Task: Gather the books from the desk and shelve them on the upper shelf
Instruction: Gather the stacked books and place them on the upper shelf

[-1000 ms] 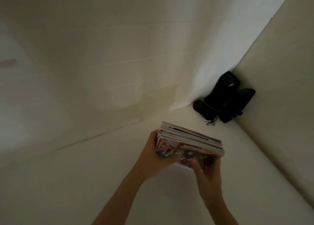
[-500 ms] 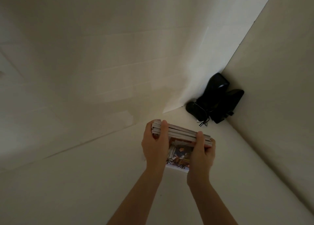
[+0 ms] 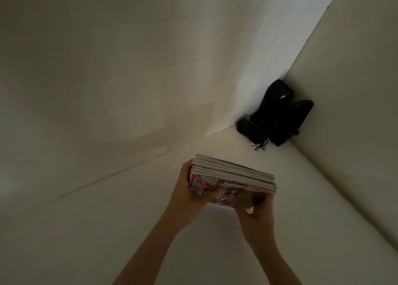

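Both arms raised over a pale shelf (image 3: 107, 220), a stack of books (image 3: 232, 179) held between them just above its top, well short of the corner. Left hand (image 3: 189, 190) wrapped around the stack's left end, thumb across the bottom cover; right hand (image 3: 254, 211) clamped on the lower right edge, fingers curled under. Back in the corner, near the stack but apart from it, two black speakers (image 3: 277, 114) leaning against the wall, a bundled cord (image 3: 259, 143) beside them.
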`<state>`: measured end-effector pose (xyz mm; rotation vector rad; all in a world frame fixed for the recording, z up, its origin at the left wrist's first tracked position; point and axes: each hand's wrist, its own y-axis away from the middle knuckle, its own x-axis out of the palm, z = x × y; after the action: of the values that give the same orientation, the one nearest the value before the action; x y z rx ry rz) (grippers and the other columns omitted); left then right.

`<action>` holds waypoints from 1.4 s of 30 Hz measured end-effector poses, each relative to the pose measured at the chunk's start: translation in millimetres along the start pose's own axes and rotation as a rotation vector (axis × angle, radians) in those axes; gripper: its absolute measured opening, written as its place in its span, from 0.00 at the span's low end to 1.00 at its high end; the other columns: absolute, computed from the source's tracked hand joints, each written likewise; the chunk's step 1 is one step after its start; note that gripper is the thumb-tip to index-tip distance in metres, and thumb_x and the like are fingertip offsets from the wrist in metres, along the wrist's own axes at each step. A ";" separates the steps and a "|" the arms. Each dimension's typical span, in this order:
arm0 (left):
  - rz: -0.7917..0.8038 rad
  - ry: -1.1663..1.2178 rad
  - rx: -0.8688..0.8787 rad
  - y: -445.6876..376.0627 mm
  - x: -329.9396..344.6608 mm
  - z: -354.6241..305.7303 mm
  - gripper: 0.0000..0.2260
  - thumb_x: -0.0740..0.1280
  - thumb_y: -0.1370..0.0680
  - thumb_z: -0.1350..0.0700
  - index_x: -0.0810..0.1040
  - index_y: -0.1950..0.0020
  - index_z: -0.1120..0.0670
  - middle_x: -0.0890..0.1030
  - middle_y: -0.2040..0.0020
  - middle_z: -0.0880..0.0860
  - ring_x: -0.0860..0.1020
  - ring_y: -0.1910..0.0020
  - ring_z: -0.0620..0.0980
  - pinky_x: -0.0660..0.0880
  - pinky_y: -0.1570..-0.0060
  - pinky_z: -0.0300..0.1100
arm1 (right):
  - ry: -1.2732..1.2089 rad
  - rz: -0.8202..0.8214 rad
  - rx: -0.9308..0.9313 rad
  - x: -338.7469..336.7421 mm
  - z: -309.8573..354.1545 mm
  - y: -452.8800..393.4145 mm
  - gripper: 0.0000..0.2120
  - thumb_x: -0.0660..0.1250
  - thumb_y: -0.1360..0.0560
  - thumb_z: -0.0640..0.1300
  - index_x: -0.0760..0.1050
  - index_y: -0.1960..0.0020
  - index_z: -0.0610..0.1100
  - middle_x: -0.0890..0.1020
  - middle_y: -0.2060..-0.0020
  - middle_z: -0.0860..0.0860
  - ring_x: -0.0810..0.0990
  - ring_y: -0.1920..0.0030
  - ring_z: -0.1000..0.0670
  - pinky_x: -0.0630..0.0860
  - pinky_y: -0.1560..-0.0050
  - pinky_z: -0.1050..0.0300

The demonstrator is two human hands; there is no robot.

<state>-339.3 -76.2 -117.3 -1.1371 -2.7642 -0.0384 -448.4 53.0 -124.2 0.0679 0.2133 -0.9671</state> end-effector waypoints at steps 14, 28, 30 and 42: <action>-0.008 -0.131 -0.061 -10.3 -2.4 29.4 0.27 0.70 0.28 0.70 0.63 0.34 0.56 0.75 0.40 0.47 0.78 0.42 0.38 0.75 0.49 0.31 | 0.100 -0.125 0.006 13.8 -27.6 2.4 0.30 0.67 0.26 0.31 0.62 0.41 0.62 0.78 0.54 0.53 0.80 0.55 0.59 0.76 0.53 0.66; -0.445 -0.506 0.134 73.6 -38.4 -125.0 0.27 0.69 0.30 0.54 0.66 0.32 0.47 0.75 0.41 0.49 0.74 0.41 0.51 0.76 0.43 0.55 | -0.030 0.241 -0.061 35.4 130.0 38.3 0.20 0.69 0.25 0.36 0.66 0.37 0.41 0.79 0.51 0.46 0.82 0.52 0.52 0.78 0.60 0.69; -0.542 -0.531 0.162 112.6 -58.8 -166.4 0.26 0.70 0.29 0.55 0.67 0.33 0.46 0.76 0.42 0.48 0.75 0.41 0.51 0.76 0.43 0.55 | -0.078 0.346 -0.122 49.8 167.0 65.2 0.20 0.70 0.26 0.36 0.67 0.37 0.40 0.79 0.52 0.45 0.82 0.53 0.53 0.78 0.58 0.68; -1.200 -0.685 0.465 398.8 -100.4 -362.7 0.27 0.75 0.30 0.60 0.71 0.35 0.43 0.81 0.45 0.42 0.80 0.46 0.42 0.80 0.48 0.45 | -0.307 1.007 -0.513 101.4 369.0 275.4 0.17 0.70 0.25 0.38 0.66 0.41 0.42 0.79 0.55 0.47 0.82 0.58 0.57 0.78 0.57 0.66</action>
<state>58.2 108.2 212.4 0.8228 -3.2310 0.9216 -110.9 71.0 204.6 -0.4118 0.1103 0.1034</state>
